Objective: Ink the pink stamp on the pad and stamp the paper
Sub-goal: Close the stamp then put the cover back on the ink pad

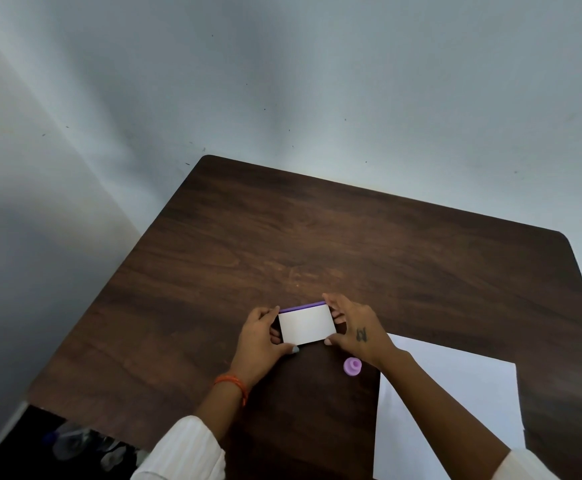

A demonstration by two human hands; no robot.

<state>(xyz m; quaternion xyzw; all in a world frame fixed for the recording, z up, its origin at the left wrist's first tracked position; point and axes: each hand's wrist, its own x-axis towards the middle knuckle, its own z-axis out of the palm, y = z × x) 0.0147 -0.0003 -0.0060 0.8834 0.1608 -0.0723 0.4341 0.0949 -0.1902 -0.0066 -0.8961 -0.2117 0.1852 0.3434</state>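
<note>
The left hand [261,336] grips the left end of the ink pad [307,323], thumb at its near corner and fingers curled round the far side, and the right hand [355,327] clamps the right end the same way. The pad is a small rectangular case with a white lid facing up and a purple edge showing along its far side; whether it rests on the table or is held just above it cannot be told. The pink stamp [352,366], a small round knobbed piece, stands on the table [317,237] just near the right wrist, untouched. The paper [456,403], a plain white sheet, lies flat at the near right, partly under the right forearm. The table is dark brown wood grain with rounded corners, pushed into a corner of pale grey walls [282,81] flecked with small dark marks. An orange band [232,384] circles the left wrist, above a white sleeve [185,452].
</note>
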